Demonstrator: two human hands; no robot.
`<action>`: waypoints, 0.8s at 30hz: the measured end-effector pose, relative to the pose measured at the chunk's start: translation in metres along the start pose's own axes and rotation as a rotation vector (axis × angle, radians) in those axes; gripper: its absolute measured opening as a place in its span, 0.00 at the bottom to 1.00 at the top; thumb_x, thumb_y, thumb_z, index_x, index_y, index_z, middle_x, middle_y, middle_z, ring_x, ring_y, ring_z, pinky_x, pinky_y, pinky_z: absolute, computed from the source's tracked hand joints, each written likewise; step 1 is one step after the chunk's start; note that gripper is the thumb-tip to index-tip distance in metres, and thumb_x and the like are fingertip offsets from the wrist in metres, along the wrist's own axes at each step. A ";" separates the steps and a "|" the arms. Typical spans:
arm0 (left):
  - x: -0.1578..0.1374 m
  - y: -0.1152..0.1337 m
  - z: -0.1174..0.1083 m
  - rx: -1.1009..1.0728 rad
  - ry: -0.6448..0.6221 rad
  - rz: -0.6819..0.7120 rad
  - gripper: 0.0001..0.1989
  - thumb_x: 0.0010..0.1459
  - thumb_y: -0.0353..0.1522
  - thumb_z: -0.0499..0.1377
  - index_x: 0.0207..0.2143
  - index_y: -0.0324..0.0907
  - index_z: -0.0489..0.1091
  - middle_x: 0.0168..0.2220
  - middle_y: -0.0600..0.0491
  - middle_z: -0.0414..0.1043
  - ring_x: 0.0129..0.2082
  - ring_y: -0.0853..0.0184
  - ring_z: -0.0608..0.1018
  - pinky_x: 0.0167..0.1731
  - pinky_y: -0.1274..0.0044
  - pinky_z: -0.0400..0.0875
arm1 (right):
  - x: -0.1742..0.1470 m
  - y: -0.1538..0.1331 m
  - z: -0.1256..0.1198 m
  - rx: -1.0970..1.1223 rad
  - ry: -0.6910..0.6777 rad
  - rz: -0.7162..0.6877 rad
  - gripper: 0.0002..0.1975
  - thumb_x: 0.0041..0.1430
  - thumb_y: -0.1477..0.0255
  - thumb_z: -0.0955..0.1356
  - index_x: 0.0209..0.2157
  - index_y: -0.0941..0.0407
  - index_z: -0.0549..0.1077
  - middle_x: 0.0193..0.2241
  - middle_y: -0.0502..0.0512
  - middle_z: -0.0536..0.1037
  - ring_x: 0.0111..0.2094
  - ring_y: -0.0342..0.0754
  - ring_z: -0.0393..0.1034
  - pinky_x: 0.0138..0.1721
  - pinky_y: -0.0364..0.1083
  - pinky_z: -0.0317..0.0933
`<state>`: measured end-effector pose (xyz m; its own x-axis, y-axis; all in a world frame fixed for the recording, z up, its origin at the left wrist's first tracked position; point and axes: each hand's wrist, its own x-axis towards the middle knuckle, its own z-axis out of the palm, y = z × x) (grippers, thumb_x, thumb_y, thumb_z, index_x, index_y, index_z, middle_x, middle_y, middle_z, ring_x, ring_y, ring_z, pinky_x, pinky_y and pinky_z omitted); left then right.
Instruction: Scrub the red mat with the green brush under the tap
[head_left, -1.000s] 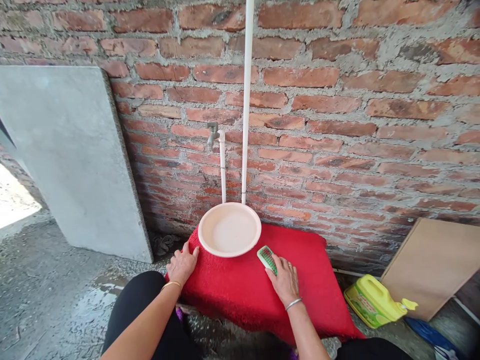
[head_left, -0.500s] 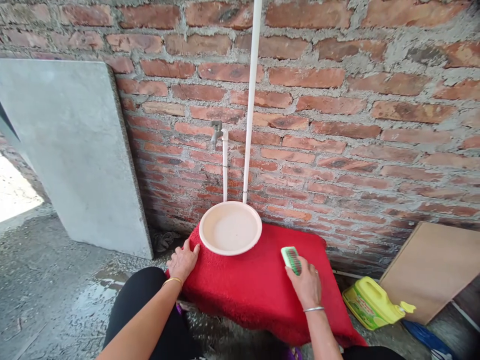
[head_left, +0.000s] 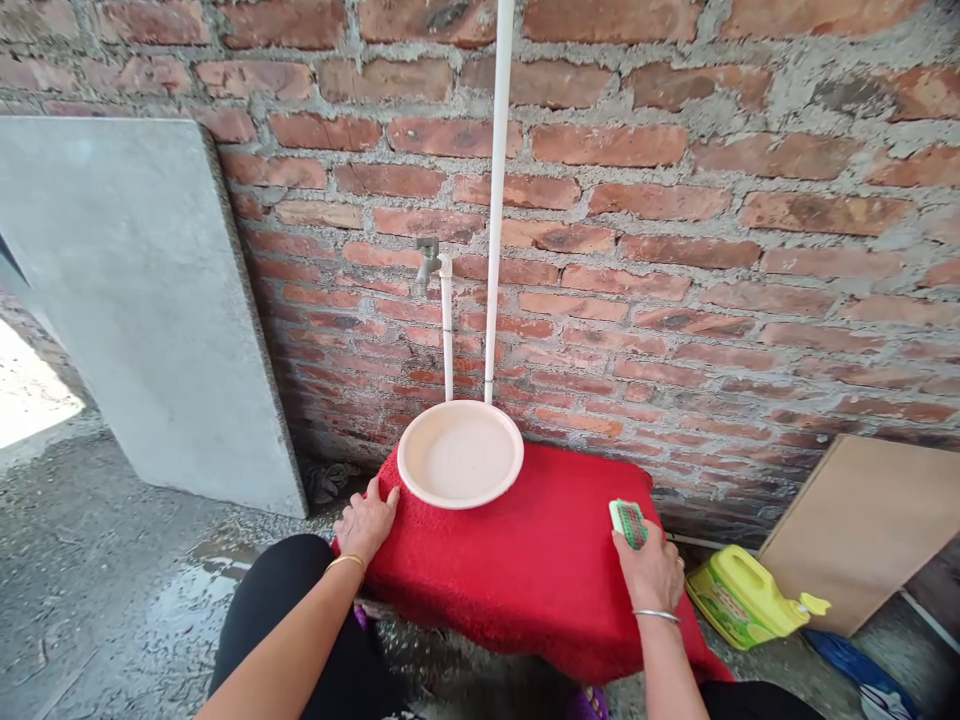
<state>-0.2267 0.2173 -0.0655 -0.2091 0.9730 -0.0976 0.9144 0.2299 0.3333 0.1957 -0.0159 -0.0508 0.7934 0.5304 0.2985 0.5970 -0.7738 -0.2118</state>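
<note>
A red cloth with a shaggy edge lies spread over a low table or bench. My right hand is closed around a green-and-white scrub brush at the cloth's right side. On the left edge of the cloth rests my left hand, its fingers apart and nothing in it. Just beyond those fingers stands a pale basin at the back left of the cloth; its inside looks whitish, and I cannot tell whether it holds liquid.
Behind the cloth rises a brick wall with a tap and a white pipe. A grey slab leans at left above wet floor. To the right are a yellow jug and a brown board.
My right hand has moved right across the cloth with the scrub brush. My left hand stays at the left edge, and the basin has not moved.
</note>
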 end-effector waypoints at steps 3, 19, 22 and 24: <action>0.000 0.000 0.000 0.002 -0.009 0.001 0.36 0.66 0.55 0.39 0.69 0.49 0.56 0.58 0.35 0.67 0.57 0.41 0.72 0.53 0.54 0.62 | -0.015 -0.029 0.003 0.129 -0.012 -0.181 0.26 0.61 0.57 0.68 0.55 0.58 0.71 0.42 0.65 0.77 0.43 0.58 0.72 0.47 0.53 0.64; -0.004 0.003 -0.001 0.025 -0.011 0.000 0.36 0.66 0.54 0.39 0.69 0.48 0.55 0.57 0.36 0.67 0.56 0.42 0.72 0.53 0.54 0.62 | 0.021 -0.030 0.015 -0.046 -0.110 -0.074 0.31 0.66 0.54 0.62 0.61 0.60 0.66 0.39 0.67 0.77 0.40 0.59 0.73 0.43 0.53 0.64; -0.006 0.003 -0.004 0.025 -0.017 0.000 0.36 0.66 0.54 0.39 0.69 0.48 0.55 0.57 0.36 0.67 0.56 0.43 0.72 0.53 0.54 0.62 | 0.016 -0.036 0.019 0.019 -0.101 -0.118 0.31 0.66 0.54 0.62 0.62 0.59 0.65 0.39 0.66 0.77 0.40 0.59 0.73 0.44 0.53 0.64; -0.006 0.003 -0.004 0.025 -0.012 0.003 0.36 0.66 0.54 0.40 0.69 0.48 0.55 0.57 0.35 0.67 0.56 0.42 0.72 0.53 0.54 0.62 | 0.001 -0.059 0.024 0.104 -0.110 -0.251 0.29 0.66 0.55 0.63 0.61 0.58 0.66 0.41 0.65 0.76 0.42 0.58 0.73 0.46 0.52 0.63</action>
<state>-0.2244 0.2124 -0.0606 -0.2024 0.9733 -0.1081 0.9233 0.2265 0.3101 0.1645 0.0389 -0.0603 0.6238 0.7398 0.2521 0.7809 -0.5768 -0.2397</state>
